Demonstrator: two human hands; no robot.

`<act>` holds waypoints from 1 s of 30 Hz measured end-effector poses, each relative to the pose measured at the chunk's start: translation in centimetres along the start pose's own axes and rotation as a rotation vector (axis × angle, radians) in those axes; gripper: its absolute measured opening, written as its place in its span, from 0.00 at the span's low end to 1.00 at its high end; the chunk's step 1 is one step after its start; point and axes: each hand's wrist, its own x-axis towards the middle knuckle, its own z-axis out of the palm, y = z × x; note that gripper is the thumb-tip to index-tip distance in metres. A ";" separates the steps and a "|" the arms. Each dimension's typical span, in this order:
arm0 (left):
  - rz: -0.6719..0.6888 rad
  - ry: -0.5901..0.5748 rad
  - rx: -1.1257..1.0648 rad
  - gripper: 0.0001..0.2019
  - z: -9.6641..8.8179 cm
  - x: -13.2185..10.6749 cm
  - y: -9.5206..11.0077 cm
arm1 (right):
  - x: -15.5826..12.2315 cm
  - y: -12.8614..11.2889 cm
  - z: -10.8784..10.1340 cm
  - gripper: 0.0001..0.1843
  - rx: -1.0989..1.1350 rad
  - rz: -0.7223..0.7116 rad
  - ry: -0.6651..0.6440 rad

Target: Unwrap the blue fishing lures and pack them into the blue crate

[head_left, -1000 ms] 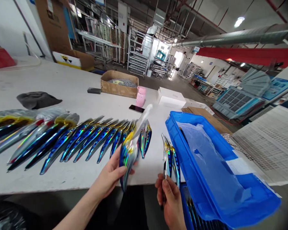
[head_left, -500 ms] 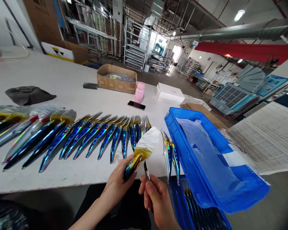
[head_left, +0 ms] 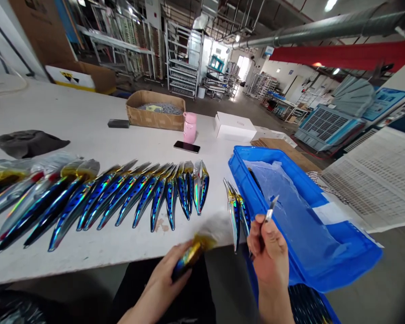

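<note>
My left hand (head_left: 167,274) is wrapped round a shiny blue and gold fishing lure (head_left: 191,257) in front of the table's edge. The lure's yellow and clear end is smeared by motion. In my right hand (head_left: 270,245) a slim craft knife (head_left: 272,207) is pinched, its pointed blade up, in front of the blue crate (head_left: 238,168). A long row of similar blue lures (head_left: 158,198) lies across the white table (head_left: 97,256). Two more lures (head_left: 235,216) lie beside the crate.
A translucent plastic sheet (head_left: 290,216) lines the crate. More dark lures (head_left: 308,306) lie in a lower blue crate. Behind are a phone (head_left: 186,147), a pink bottle (head_left: 189,128), a cardboard box (head_left: 155,119), a white box (head_left: 235,128) and a grey cloth (head_left: 30,143).
My right hand has moved with the knife away from the lure, to the right and up, over the crate's edge. My left hand still grips the lure, its end now blurred and lower.
</note>
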 end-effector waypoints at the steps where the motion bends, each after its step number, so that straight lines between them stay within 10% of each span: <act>1: -0.049 0.037 0.011 0.24 0.0 0.2 0.1 | -0.2 0.1 -0.1 0.17 -0.033 0.032 -0.066; 5: -0.119 0.137 0.009 0.24 -0.3 2.1 0.7 | -2.9 3.3 0.5 0.19 -0.136 0.302 -0.393; 10: -0.089 0.149 -0.002 0.23 0.2 3.0 1.3 | -4.5 6.2 0.7 0.19 -0.118 0.442 -0.481; 24: 0.021 0.113 0.108 0.23 0.7 1.2 1.4 | -3.1 6.0 0.2 0.19 0.003 0.356 -0.302; 30: 0.062 -0.002 0.159 0.27 -1.8 0.2 -0.1 | -0.2 3.8 -1.2 0.20 -0.064 0.345 -0.276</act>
